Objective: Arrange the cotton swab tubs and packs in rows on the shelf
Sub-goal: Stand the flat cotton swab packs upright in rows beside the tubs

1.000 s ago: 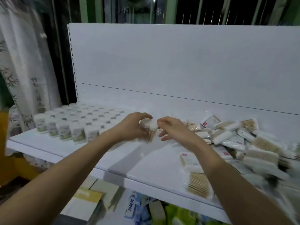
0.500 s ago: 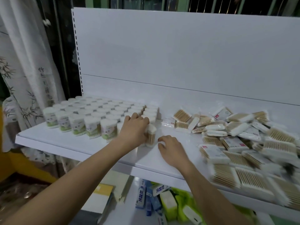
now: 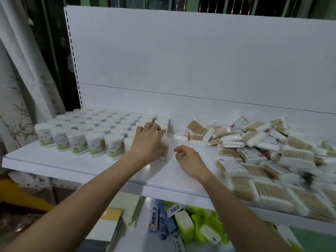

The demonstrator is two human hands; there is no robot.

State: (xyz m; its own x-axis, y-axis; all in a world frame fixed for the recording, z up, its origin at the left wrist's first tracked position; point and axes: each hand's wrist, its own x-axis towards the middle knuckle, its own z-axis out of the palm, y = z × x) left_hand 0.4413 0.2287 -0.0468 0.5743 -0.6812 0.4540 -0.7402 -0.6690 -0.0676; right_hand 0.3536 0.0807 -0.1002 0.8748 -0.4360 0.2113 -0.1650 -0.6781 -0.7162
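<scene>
The white shelf (image 3: pixel 94 166) carries two lots of stock. On its left half stands a block of cotton swab tubs (image 3: pixel 101 131), upright, lids on, packed side by side in rows running back to the rear panel; the front ones show green labels, and through their clear walls you can make out the sticks inside. On the right half lies a loose heap of flat swab packs (image 3: pixel 263 155), clear wrappers full of wooden-stemmed swabs, tipped every which way and lapping over one another, some reaching the shelf's front edge. That heap looks untouched by any sorting.

The step in hand, I'd say, is finishing the tubs: the left hand (image 3: pixel 148 142) has its grip wrapped round one tub (image 3: pixel 164 149) standing on the shelf at the right front corner of the block, just beside its neighbours. The right hand (image 3: pixel 189 160) rests on the bare shelf near that tub, fingers loosely curled, holding nothing.

The next move calls for nudging this tub flush into the front row, standing straight, then letting go; after that the packs want squaring up into rows of their own.

On the lower shelf (image 3: pixel 138 239) lie boxed tubes and green-and-white packets.
</scene>
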